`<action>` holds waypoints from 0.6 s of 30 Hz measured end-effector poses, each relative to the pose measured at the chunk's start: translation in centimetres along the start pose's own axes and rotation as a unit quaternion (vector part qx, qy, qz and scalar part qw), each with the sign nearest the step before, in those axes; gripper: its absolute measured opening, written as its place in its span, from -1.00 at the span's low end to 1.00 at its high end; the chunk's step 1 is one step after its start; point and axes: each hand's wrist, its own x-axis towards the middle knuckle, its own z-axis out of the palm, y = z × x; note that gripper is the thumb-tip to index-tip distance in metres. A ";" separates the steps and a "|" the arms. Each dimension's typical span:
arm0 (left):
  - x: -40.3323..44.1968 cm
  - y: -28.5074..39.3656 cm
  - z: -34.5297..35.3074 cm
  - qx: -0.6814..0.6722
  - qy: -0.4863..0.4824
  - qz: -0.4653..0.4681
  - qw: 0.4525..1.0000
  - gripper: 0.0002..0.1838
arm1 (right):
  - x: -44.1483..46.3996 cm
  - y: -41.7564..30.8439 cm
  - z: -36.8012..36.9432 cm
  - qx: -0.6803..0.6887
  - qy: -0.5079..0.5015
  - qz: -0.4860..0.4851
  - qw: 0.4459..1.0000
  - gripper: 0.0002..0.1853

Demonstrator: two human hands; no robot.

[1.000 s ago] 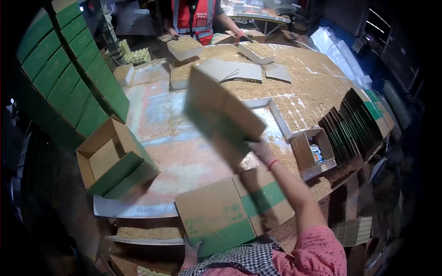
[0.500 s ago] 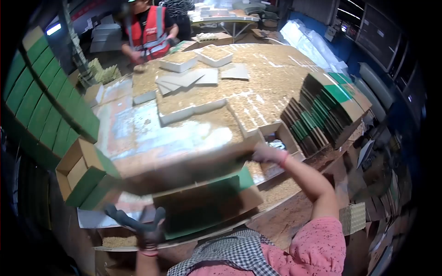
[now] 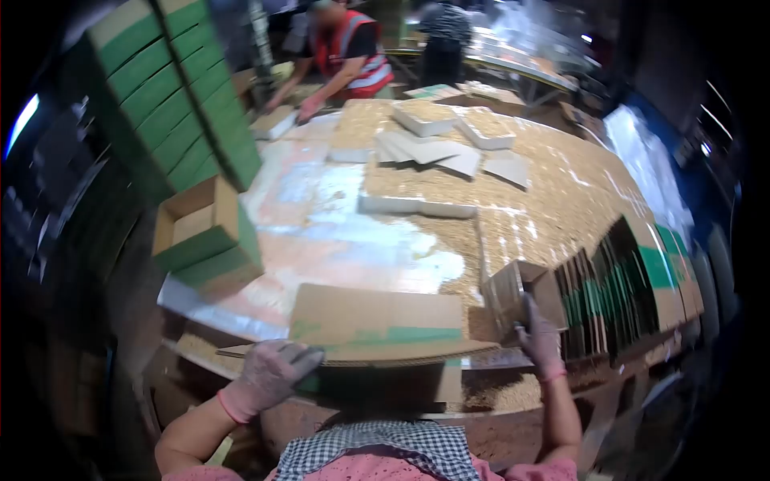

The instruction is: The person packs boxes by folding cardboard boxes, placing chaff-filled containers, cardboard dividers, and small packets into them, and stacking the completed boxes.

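My left hand (image 3: 273, 375), in a stained glove with dark fingertips, is closed on the left end of a flattened cardboard carton (image 3: 385, 321). This brown carton with a green band lies across the table's near edge, one panel folding down toward me. My right hand (image 3: 543, 341), also gloved, is at a small open cardboard box (image 3: 501, 298) to the right of the carton. Its fingers are stretched up along the box's opening, thumb apart; what lies inside the box is hidden.
Flattened green-and-brown cartons (image 3: 634, 276) stand in a row at the right. An open carton (image 3: 204, 228) sits at the left, before tall stacks of green boxes (image 3: 152, 104). Granule-filled trays (image 3: 425, 122) and grey sheets (image 3: 429, 152) lie farther back. Across the table, a person (image 3: 353, 56) handles a tray.
My left hand has closed on the carton, which now lies on the near edge instead of swinging blurred. My right hand has left the carton for the small box. The view has shifted left.
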 end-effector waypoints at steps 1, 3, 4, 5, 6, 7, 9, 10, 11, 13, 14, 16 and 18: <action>-0.9 0.4 0.2 -0.002 0.002 0.001 1.000 -0.74 | 0.9 -1.2 -2.6 0.029 0.020 -0.062 0.997 -0.22; -1.7 1.0 0.4 0.004 -0.034 -0.015 0.999 -0.72 | 4.6 -5.4 -7.5 0.082 0.038 -0.215 0.972 -0.27; -1.6 1.2 0.5 0.003 -0.014 0.020 1.000 -0.71 | 6.9 -7.0 -8.1 0.061 0.055 -0.286 0.955 -0.28; -1.5 1.4 0.5 0.002 0.006 0.058 0.998 -0.70 | 8.9 -8.6 -8.5 0.040 0.073 -0.352 0.932 -0.28; -1.5 1.5 0.5 0.004 0.005 0.049 0.999 -0.70 | 11.5 -11.3 -8.6 0.045 0.045 -0.382 0.922 -0.29; -1.4 1.7 0.4 0.013 -0.001 0.052 0.999 -0.69 | 14.0 -14.2 -8.1 0.046 0.019 -0.410 0.911 -0.30; -1.0 1.6 0.5 0.026 -0.002 0.056 0.998 -0.69 | 19.5 -18.1 -3.1 0.063 0.064 -0.502 0.860 -0.32; -1.0 1.6 0.8 0.018 -0.004 0.034 0.999 -0.68 | 21.4 -21.3 -1.4 0.043 0.019 -0.484 0.874 -0.38; -1.0 1.6 1.1 0.010 -0.006 0.014 1.000 -0.68 | 22.7 -24.7 0.5 0.023 -0.027 -0.462 0.886 -0.43; -0.6 0.9 1.2 0.006 0.010 0.008 1.000 -0.66 | 25.1 -30.1 5.0 0.010 -0.060 -0.463 0.884 -0.46; -0.4 0.6 1.3 -0.011 0.008 0.010 1.000 -0.66 | 26.9 -31.9 8.9 -0.019 -0.036 -0.483 0.875 -0.47; 0.1 -0.1 1.6 -0.038 0.022 0.014 0.999 -0.64 | 27.5 -34.5 11.9 -0.038 -0.040 -0.485 0.873 -0.46; 0.9 -1.0 1.4 -0.033 0.016 0.000 0.999 -0.65 | 25.9 -35.1 7.9 0.026 -0.089 -0.493 0.865 -0.41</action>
